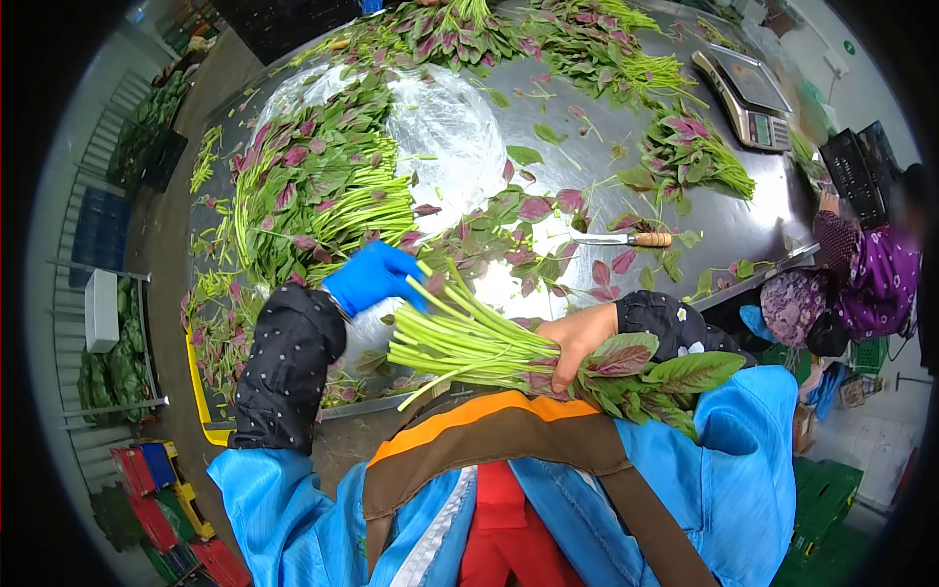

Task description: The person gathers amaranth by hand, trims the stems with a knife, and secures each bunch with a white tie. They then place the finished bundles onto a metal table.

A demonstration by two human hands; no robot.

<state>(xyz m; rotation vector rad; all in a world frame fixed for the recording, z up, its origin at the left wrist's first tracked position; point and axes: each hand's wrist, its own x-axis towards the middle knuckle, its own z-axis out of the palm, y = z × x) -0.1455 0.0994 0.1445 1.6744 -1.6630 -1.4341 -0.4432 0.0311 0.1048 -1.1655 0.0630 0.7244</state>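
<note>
My right hand (582, 338), bare, is wrapped round a bunch of amaranth (479, 342) close to my chest. Its cut green stems point left, and the green and purple leaves spread out to the right. My left hand (377, 279), in a blue glove, is at the stem ends with its fingers bent together. Some stems cross in front of those fingertips, so what they pinch is hidden. Beyond the left hand lies a large heap of amaranth (323, 186) on clear plastic sheeting (445, 122). A knife (626, 239) with a wooden handle rests on the metal table (611, 186).
Loose leaves and stem scraps litter the table. A tied-looking amaranth bunch (694, 157) lies to the right, near a digital scale (748, 93). More bunches (460, 34) are at the far edge. Another person in purple (871, 279) is at the right. Crates (171, 499) are stacked at lower left.
</note>
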